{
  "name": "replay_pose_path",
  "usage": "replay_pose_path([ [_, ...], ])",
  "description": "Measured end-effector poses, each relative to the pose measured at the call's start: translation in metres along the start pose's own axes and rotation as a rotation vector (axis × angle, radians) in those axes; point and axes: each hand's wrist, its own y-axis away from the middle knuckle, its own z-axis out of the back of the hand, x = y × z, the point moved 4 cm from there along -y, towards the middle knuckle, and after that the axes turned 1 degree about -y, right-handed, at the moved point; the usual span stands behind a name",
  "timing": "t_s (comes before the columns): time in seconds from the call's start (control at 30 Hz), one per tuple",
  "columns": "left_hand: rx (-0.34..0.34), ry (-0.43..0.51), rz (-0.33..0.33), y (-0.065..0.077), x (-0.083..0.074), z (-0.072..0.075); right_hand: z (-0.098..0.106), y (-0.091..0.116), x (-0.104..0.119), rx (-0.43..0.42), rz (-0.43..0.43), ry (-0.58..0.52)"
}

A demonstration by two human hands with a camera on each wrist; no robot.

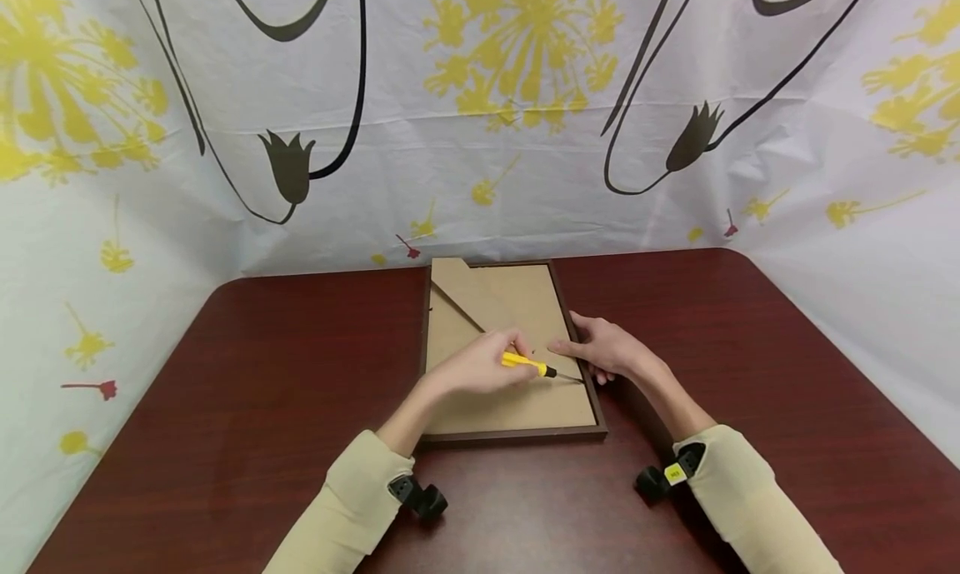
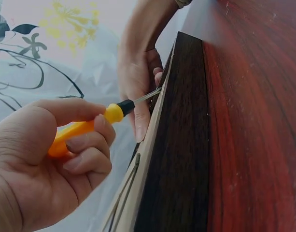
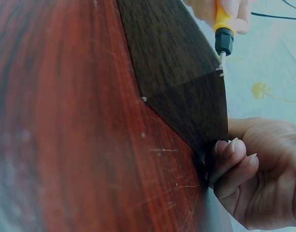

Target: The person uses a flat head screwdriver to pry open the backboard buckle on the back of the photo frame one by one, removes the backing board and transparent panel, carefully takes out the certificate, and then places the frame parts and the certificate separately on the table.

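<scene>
A yellow-handled screwdriver [image 1: 517, 359] is gripped by the left hand [image 1: 476, 366], whose fingers and thumb are curled round its handle. Its black collar and thin metal shaft are pointed toward the person's right, and the tip is set at the inner edge of the right side of a dark brown picture frame [image 1: 517, 434]. The frame is laid face down at the middle of the far half of a reddish-brown table [image 1: 187, 391], with its tan backing board [image 1: 525, 295] turned upward. The right side of the frame is held by the right hand [image 1: 611, 346]: the thumb is laid over onto the board, and the other fingers are curled against the outer edge, just beyond the screwdriver's tip. A tan easel strut [image 1: 452, 276] is seen slanting across the board from the far left corner toward the left hand, by which its lower end is hidden. Pale sleeves [image 1: 348, 495] are worn on both arms, with a small black device [image 1: 416, 497] strapped at each wrist. The table is backed by a white sheet [image 1: 480, 216] printed with yellow flowers and dark, curling stems.
</scene>
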Motion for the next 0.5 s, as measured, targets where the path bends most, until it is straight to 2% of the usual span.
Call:
replay_pose_path([
  [0.2,-0.001,0.131,-0.075,-0.0026,-0.0006,-0.0029,-0.0003,0.0012,-0.0005,0.004,-0.012,-0.011],
  [0.4,-0.011,0.247,-0.033,-0.0040,-0.0005,-0.0049,-0.0017,0.0019,-0.0001,0.011,-0.010,-0.033],
  [0.5,-0.022,0.272,-0.028,-0.0051,-0.0033,-0.0062,-0.0017,0.0017,0.0005,0.016,0.009,-0.037],
])
